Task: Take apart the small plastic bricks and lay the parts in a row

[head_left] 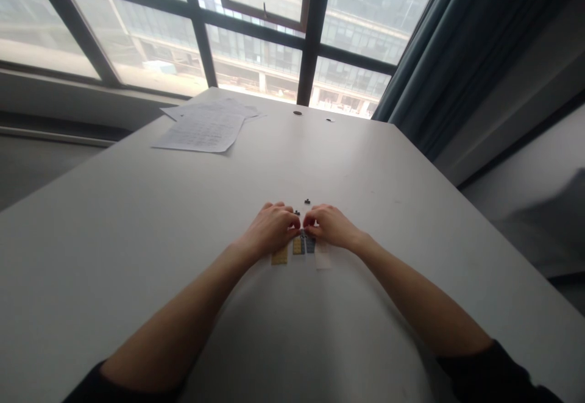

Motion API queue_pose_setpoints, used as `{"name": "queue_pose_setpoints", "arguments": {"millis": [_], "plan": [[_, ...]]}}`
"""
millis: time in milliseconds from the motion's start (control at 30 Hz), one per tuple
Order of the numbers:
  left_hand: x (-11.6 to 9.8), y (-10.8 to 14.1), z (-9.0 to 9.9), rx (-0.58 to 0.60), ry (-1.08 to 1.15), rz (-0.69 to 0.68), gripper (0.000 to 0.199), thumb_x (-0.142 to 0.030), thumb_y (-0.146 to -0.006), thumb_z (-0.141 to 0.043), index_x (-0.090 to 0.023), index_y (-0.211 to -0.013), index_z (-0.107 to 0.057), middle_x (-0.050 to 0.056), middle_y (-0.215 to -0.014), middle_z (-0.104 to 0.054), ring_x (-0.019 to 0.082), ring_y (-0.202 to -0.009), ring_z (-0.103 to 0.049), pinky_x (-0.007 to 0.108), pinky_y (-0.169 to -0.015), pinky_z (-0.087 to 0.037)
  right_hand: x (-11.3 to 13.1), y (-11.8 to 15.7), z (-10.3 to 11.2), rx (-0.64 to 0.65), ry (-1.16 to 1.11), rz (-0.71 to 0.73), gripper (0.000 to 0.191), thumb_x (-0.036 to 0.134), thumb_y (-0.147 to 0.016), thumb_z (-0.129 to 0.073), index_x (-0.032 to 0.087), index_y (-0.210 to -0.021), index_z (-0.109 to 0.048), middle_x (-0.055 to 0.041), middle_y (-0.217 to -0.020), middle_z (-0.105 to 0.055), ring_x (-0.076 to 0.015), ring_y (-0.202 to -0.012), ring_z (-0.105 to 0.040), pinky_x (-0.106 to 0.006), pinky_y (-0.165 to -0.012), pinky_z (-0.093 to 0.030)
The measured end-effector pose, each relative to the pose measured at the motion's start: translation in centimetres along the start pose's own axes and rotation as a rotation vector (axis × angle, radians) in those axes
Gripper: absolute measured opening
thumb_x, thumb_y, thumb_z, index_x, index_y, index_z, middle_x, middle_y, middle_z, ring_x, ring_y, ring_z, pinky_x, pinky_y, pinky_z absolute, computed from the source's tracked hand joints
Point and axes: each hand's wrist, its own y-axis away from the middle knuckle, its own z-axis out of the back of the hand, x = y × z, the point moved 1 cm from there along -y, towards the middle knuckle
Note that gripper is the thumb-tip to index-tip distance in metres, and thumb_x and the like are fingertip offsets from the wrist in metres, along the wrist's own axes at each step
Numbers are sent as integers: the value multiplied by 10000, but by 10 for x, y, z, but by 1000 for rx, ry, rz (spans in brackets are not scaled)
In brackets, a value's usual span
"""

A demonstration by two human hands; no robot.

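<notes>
White bench [159, 232] before a dark-framed window [311, 31], lit by daylight.
Panes [137, 34] fill the top of the frame, a building [365, 25] beyond; a blue-grey curtain [450, 49] hangs at upper right; at the left edge, what seems to be grey floor [31, 168] lies in dim light.

"How do the forearms [180, 317] lie?"
"Both are bare, reaching forward and angling inward."
"And the fingers [293, 220]?"
"Curled inward; the left grip [273, 227] and right grip [333, 226] face each other, nearly meeting."
</notes>
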Motion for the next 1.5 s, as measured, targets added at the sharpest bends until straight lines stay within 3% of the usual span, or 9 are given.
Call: {"name": "queue_pose_setpoints", "arguments": {"millis": [167,333,467,567,700,867,1233,1500], "plan": [[5,-1,10,-54,23,45,153,-346,-817,-608,-241,-813,-719,30,-848,-692,201,-826,-574,330,-778,-382,-7,-2,2,-90,13,-33,157,144,-811,-568,195,-834,-715,-35,-826,-679,-151,-789,-590,-250,-753,-402],[22,2,22,-160,-16,219,161,-318,-811,-591,-226,-799,-722,32,-818,-695,215,-822,-582,348,-781,-399,-24,-11,2,-211,3,-158,163,194,-833,-571,206,-911,-714,-32,-882,-672,-138,-751,-583,-252,-737,-412],[32,5,21,-187,-45,303,167,-305,-812,-576,-225,-822,-724,38,-839,-694,232,-848,-585,367,-784,-413,-39,-23,-6,-265,-50,-237,198,214,-825,-596,199,-991,-703,-29,-938,-672,-124,-735,-588,-253,-783,-426],[33,4,15,-188,-39,271,188,-293,-828,-564,-232,-913,-721,45,-925,-692,235,-915,-570,370,-821,-417,-45,-31,-12,-290,-63,-276,226,236,-832,-597,190,-1030,-695,-38,-953,-669,-122,-738,-591,-253,-794,-430],[26,2,5,-144,-55,130,268,-289,-860,-539,-297,-1092,-672,37,-1096,-653,243,-1012,-526,386,-859,-401,-44,-36,-16,-293,-53,-276,195,248,-833,-594,202,-983,-712,-36,-921,-662,-129,-738,-591,-258,-790,-428],[17,4,0,-73,-62,46,272,-309,-907,-464,-336,-1074,-677,33,-1132,-635,244,-1041,-498,400,-873,-376,-43,-32,-17,-269,-29,-236,158,226,-844,-583,202,-920,-719,-33,-927,-651,-125,-744,-586,-250,-778,-422],[10,3,5,-99,-34,66,150,-275,-834,-575,-238,-851,-719,52,-1016,-673,251,-985,-513,410,-870,-356,-44,-7,-16,-276,-70,-138,161,207,-880,-552,178,-890,-710,-46,-907,-642,-143,-861,-565,-256,-814,-405],[11,3,1,-145,-66,143,163,-274,-829,-559,-215,-848,-711,69,-1001,-684,263,-989,-524,420,-864,-358,-47,-3,-18,-284,-412,-179,169,246,-828,-578,157,-877,-713,-42,-852,-694,-125,-734,-575,-248,-697,-425]]}}
